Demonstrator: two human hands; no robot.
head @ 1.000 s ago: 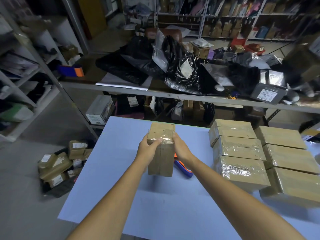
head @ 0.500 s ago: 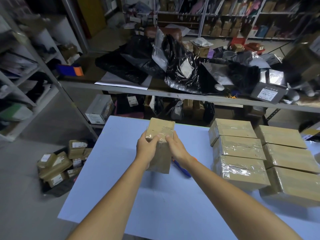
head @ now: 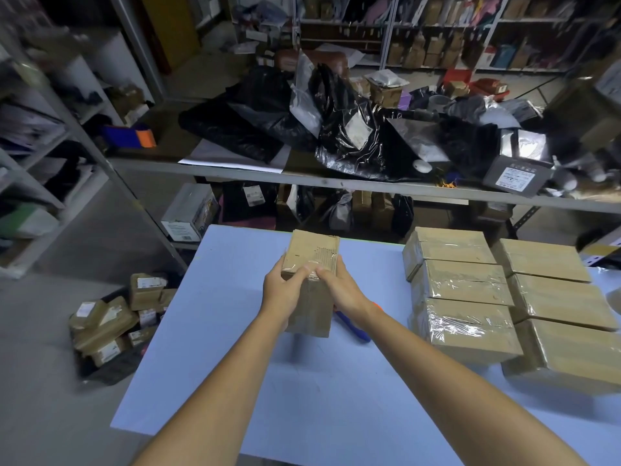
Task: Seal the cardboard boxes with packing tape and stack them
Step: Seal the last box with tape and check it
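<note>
My feed, body only | left hand [head: 282, 292]: bare, knuckles rounded | right hand [head: 344, 292]: bare, same build | left forearm [head: 215, 381], right forearm [head: 453, 371]: bare, slim, tapering to the wrists — uncovered as far as my lower frame edge | finer marks: too dim to tell

Warehouse packing room: metal shelving [head: 386, 35] stocked with boxes, black parcel bags [head: 336, 129], taped cartons [head: 460, 284].
</note>
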